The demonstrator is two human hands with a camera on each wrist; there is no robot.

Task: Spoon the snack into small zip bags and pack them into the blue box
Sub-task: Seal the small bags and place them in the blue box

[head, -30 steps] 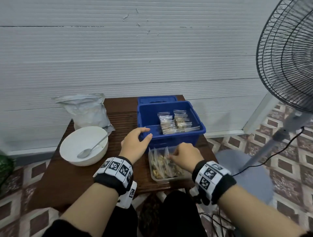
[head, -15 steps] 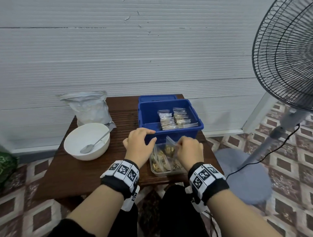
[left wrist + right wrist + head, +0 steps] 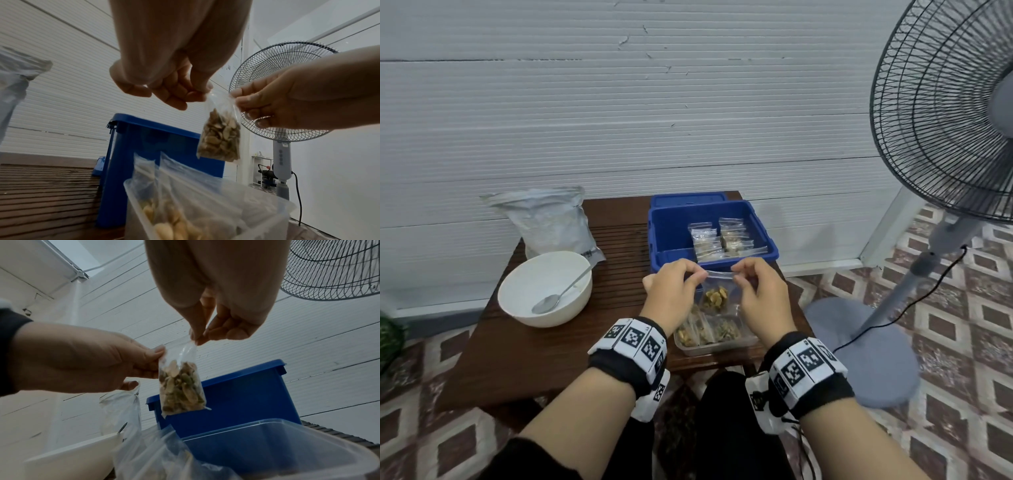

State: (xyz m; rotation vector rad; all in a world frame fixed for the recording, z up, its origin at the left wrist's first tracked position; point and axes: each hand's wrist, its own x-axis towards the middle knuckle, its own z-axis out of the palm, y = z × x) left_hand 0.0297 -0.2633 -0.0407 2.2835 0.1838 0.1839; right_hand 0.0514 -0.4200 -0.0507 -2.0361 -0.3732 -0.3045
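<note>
A small clear zip bag (image 3: 716, 295) (image 3: 221, 138) (image 3: 180, 386) half full of snack hangs between both hands above a clear plastic tub (image 3: 717, 346). My left hand (image 3: 677, 287) (image 3: 176, 91) pinches its top left corner. The top right corner is pinched by my right hand (image 3: 758, 291) (image 3: 218, 331). Several more filled bags stand in the tub. Just behind it sits the blue box (image 3: 657, 233) (image 3: 144, 162) (image 3: 246, 394), with several packed bags (image 3: 719, 240) stacked in its right half. A white bowl (image 3: 517, 294) with a metal spoon (image 3: 551, 301) rests at the left.
A large grey snack pouch (image 3: 548, 219) stands behind the bowl on the small brown slatted table (image 3: 544, 356). The blue lid (image 3: 688, 198) lies behind the box. A standing fan (image 3: 945, 120) with its round base (image 3: 876, 359) and cable is close on the right.
My right hand lifted one filled bag out of the tub. My left hand left the blue box's front rim and took the bag's other top corner.
</note>
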